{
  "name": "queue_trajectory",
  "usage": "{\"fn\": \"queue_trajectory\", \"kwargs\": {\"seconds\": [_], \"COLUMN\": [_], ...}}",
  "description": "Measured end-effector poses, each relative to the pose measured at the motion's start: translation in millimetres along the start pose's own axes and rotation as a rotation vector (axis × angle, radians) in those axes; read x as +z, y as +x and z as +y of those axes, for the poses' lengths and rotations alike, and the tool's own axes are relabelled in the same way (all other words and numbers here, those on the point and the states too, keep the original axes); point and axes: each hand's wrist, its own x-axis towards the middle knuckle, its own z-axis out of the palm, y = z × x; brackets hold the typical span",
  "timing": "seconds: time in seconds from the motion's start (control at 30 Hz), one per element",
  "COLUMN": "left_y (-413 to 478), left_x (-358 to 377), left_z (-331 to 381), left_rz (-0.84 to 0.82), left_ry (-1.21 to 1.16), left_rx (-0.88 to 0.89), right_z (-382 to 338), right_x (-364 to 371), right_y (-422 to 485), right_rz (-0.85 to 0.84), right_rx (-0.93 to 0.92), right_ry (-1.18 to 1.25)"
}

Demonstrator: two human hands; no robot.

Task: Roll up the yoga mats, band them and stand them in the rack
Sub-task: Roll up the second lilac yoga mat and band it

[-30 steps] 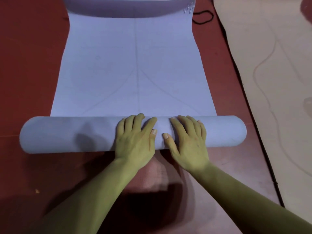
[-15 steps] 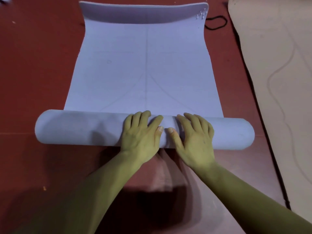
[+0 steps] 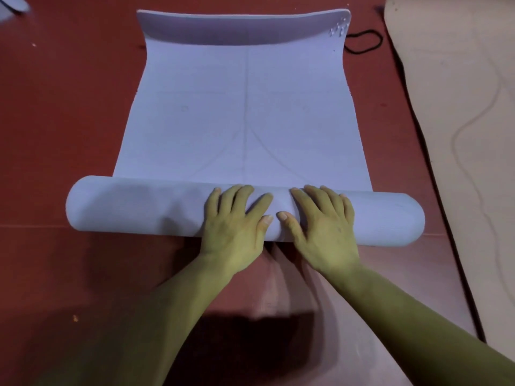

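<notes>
Left hand (image 3: 234,218) and right hand (image 3: 324,222) press flat, fingers spread, mid-roll at six o'clock; the yoga mat (image 3: 245,121) looks light, springy, best held centrally.

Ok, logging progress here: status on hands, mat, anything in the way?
Left hand, right hand flat on roll of lavender yoga mat. Mat partly rolled, far end curled up. Black cord loop beside far corner, off mat.

Open red floor (image 3: 69,121) is left along the left of the half-rolled pale lavender foam yoga mat (image 3: 245,121), whereas the narrower strip on its right is hemmed in by a flat beige mat (image 3: 459,121) and partly taken up by a black cord loop (image 3: 359,52) near the upcurled far edge (image 3: 239,29).
</notes>
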Motion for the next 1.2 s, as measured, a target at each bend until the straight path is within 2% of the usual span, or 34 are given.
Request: {"fn": "queue_trajectory", "kwargs": {"seconds": [0.27, 0.47, 0.6, 0.87, 1.03, 1.1, 1.2], "left_y": [25.5, 19.1, 36.4, 60.6, 66.4, 72.6, 83.7], "left_x": [1.0, 7.0, 12.8, 19.3, 10.1, 9.4, 14.2], "left_z": [-1.8, 12.4, 10.3, 6.5, 0.0, -3.9, -4.2], "left_rz": [0.026, 0.04, 0.028, -0.024, -0.101, -0.09, -0.072], "left_ry": [-0.044, -0.097, -0.07, -0.001, -0.056, -0.053, -0.008], "left_rx": [-0.032, -0.125, -0.157, -0.152, -0.117, -0.05, -0.078], "right_z": [10.4, 17.0, 16.0, 22.7, 27.1, 28.8, 31.6], "right_x": [8.3, 7.7, 9.5, 26.3, 21.4, 19.3, 20.5], "right_y": [0.4, 28.7, 32.0, 31.1, 42.9, 55.1, 70.7], "right_rz": [0.069, 0.045, 0.07, 0.143, 0.119, 0.116, 0.08], "right_rx": [-0.045, -0.089, -0.027, -0.034, -0.052, -0.069, -0.108], "right_ry": [-0.007, -0.027, 0.025, 0.008, 0.0, -0.014, -0.056]}}
